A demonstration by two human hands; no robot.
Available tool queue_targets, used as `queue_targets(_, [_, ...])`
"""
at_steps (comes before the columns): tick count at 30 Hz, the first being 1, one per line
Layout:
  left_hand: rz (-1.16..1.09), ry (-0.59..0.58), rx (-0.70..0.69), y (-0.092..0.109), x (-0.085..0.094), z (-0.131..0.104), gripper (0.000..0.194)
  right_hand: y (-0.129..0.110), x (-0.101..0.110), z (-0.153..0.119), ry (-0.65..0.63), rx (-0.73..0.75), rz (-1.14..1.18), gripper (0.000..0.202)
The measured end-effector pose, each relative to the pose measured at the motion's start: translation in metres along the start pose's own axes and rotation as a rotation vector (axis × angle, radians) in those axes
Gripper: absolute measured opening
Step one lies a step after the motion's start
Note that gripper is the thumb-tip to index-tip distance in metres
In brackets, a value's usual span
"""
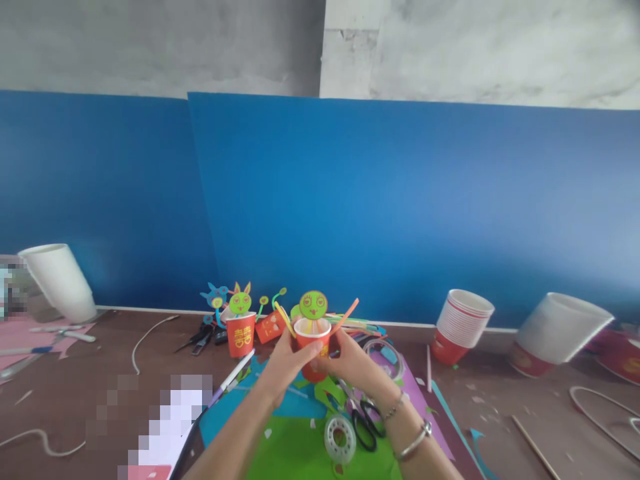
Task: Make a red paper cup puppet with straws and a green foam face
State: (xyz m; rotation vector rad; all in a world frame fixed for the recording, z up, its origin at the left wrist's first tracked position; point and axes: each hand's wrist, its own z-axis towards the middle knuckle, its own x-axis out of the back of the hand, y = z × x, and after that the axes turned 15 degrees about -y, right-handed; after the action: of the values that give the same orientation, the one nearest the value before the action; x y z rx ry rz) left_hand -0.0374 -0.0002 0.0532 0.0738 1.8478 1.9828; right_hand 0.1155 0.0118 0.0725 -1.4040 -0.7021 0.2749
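Both my hands are closed around a red paper cup (314,373) with a white rim, held upright. My left hand (289,360) grips its left side, thumb across the front; my right hand (350,358) grips the right side. A round green paper face (313,305) stands up out of the cup. A yellow straw (285,318) leans out to the left and an orange straw (346,315) to the right. Left of it stands another red cup (241,337) with a green, eared paper face (241,301).
Below my hands lie black-handled scissors (365,423), a tape roll (340,439) and green paper (280,447). Stacked paper cups (463,325) stand at right, white cups (60,283) at far left. A blue panel (400,200) borders the table behind. A pen (231,379) lies left.
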Motion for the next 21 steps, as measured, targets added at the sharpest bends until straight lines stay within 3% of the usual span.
queue_targets(3, [0.021, 0.045, -0.016, 0.003, -0.004, -0.001, 0.076, -0.001, 0.007, -0.002, -0.018, 0.013, -0.026, 0.049])
queue_targets(6, [0.004, 0.019, -0.038, 0.005, -0.004, -0.002, 0.08, -0.004, 0.014, -0.002, 0.153, 0.05, 0.074, 0.045])
queue_targets(9, [-0.004, -0.023, -0.019, 0.004, -0.005, -0.003, 0.087, -0.004, 0.018, 0.0, 0.252, 0.067, 0.017, 0.038])
queue_targets(16, [0.075, -0.124, 0.043, 0.005, -0.005, -0.006, 0.085, 0.004, 0.017, 0.0, 0.202, 0.064, -0.378, 0.027])
queue_targets(21, [-0.03, -0.083, 0.034, 0.006, -0.005, -0.005, 0.086, 0.001, 0.017, -0.002, 0.225, 0.046, -0.254, 0.026])
